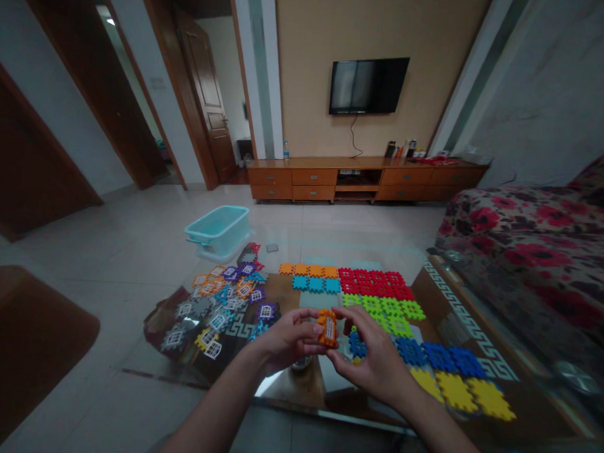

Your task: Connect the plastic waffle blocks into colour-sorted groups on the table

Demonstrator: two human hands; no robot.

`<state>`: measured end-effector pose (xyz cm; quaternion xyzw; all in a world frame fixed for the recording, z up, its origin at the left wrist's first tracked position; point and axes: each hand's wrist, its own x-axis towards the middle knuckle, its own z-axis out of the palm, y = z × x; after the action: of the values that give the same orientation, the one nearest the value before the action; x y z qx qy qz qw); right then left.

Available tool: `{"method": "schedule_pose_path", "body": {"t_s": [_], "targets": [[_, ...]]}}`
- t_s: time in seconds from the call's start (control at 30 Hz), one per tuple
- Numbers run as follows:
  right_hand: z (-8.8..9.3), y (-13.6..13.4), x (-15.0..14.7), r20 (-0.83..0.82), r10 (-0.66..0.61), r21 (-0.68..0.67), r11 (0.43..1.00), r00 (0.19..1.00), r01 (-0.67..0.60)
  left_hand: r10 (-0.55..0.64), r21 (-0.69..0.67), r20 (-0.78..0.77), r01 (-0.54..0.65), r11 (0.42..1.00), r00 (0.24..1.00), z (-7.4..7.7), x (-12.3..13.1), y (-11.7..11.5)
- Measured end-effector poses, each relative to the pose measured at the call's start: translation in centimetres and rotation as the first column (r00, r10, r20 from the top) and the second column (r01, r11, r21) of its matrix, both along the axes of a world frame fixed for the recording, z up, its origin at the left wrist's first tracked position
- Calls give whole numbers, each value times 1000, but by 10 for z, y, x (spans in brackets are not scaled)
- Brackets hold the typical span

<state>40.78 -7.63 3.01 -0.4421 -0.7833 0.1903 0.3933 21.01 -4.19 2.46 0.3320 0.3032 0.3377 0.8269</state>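
An orange interlocking building tile [327,328] with a white window insert is held up over the near part of the glass table. My left hand [293,336] pinches it from the left, and the fingers of my right hand [371,353] close on its right side. Beyond and to the right lie rows of flat tiles: orange tiles [309,271], light blue tiles [315,284], red tiles [377,282], green tiles [386,307], blue tiles [439,357] and yellow tiles [455,391]. My right hand partly covers the blue and yellow rows.
On the left of the glass table [245,384] is a loose heap of mixed tiles [223,296], several with white window pieces. A turquoise plastic bin [220,229] stands behind it. A flowered sofa [537,217] borders the right side; a brown rounded seat [31,355] is at left.
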Motion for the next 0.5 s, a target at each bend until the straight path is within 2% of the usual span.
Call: {"method": "schedule_pose_path", "body": {"t_s": [0.13, 0.5], "targets": [[0, 1, 0, -10, -34, 4, 999, 999, 34, -7, -15, 29, 7, 1000, 1000, 3, -1, -1], [-1, 0, 0, -27, -22, 21, 1000, 999, 23, -50, -21, 62, 51, 998, 997, 6, 0, -3]]}}
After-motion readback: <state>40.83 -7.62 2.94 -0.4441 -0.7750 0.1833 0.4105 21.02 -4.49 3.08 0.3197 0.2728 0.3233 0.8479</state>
